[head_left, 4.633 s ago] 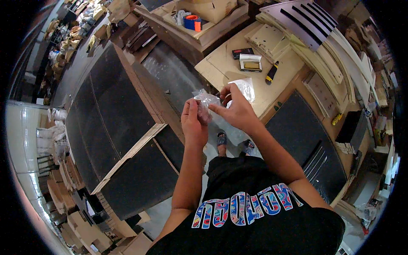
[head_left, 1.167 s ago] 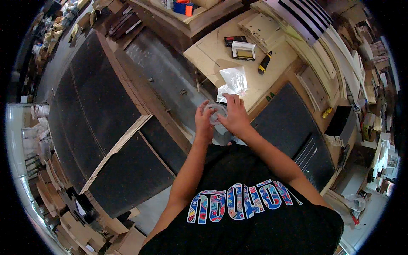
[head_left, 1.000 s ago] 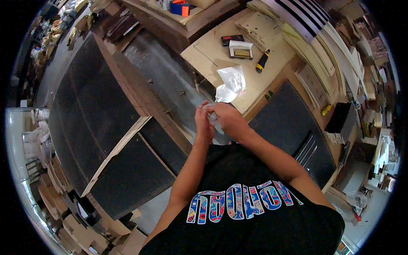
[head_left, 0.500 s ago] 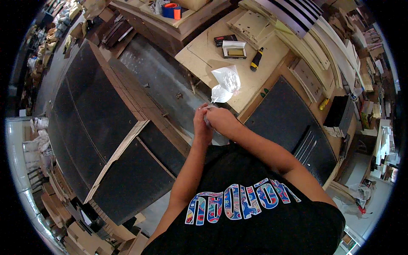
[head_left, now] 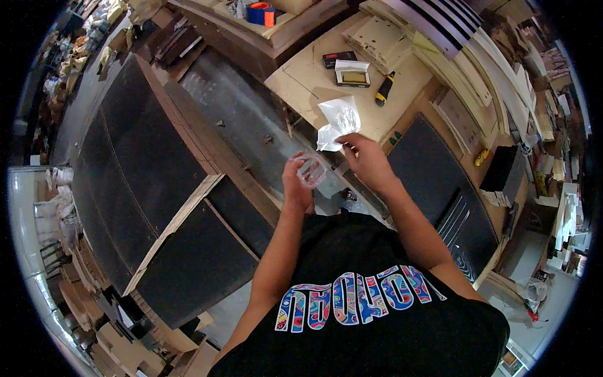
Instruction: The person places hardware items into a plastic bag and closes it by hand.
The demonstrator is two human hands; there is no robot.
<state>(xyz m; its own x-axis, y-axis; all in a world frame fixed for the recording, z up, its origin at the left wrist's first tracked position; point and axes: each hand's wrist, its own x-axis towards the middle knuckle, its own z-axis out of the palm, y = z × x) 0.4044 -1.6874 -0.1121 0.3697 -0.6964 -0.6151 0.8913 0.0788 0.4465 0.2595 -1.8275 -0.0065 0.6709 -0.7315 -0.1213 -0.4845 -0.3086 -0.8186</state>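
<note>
My left hand [head_left: 296, 184] is curled around a clear plastic thing [head_left: 312, 171] with a rounded outline; its exact kind does not show. To the right, my right hand [head_left: 367, 160] reaches over the near corner of the wooden board. Its bent fingertips pinch the lower edge of a crumpled, shiny white packet [head_left: 340, 118], which lies at that corner. Farther back on the board sit an opened small box [head_left: 353, 74] with a yellowish block inside, a dark flat box [head_left: 339, 60] and a yellow-and-black utility knife [head_left: 385, 89].
A large black panel [head_left: 125, 157] with wooden edges fills the left side. Another black panel [head_left: 418, 154] lies at the right, near stacked wood strips [head_left: 502, 103]. Behind the board, an orange-and-blue roll [head_left: 260, 14] rests on a wooden stack. Grey floor [head_left: 232, 100] shows between the work surfaces.
My hands were together around the clear plastic. My right hand has let go and moved right to the white packet. The clear thing stays in my left hand, now more exposed.
</note>
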